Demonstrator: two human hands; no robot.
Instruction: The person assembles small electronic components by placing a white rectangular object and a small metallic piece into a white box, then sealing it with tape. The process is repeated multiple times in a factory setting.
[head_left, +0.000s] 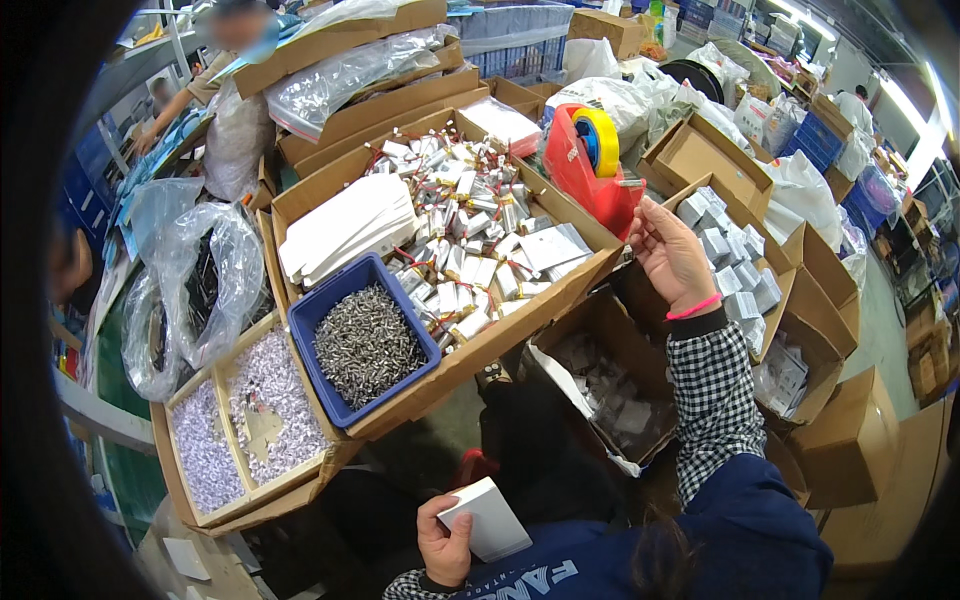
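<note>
My left hand (444, 545) is closed on a flat white box (488, 520), held low in front of my body with the thumb on top. My right hand (672, 254), with a pink band at the wrist, is raised at the cutting end of a red tape dispenser (590, 180). Its fingertips are pinched together there; whatever lies between them is too small to make out. A yellow roll of tape (598, 140) sits in the dispenser, which stands at the far right corner of a cardboard box full of small silver battery packs (465, 200).
A blue bin (432, 350) of small metal parts and a stack of white cards (350, 228) rest in the battery box. Left of them is a divided wooden tray (240, 490) with tiny white pieces. Wrapped white boxes (735, 262) fill a carton at right. Another person (240, 40) works far left.
</note>
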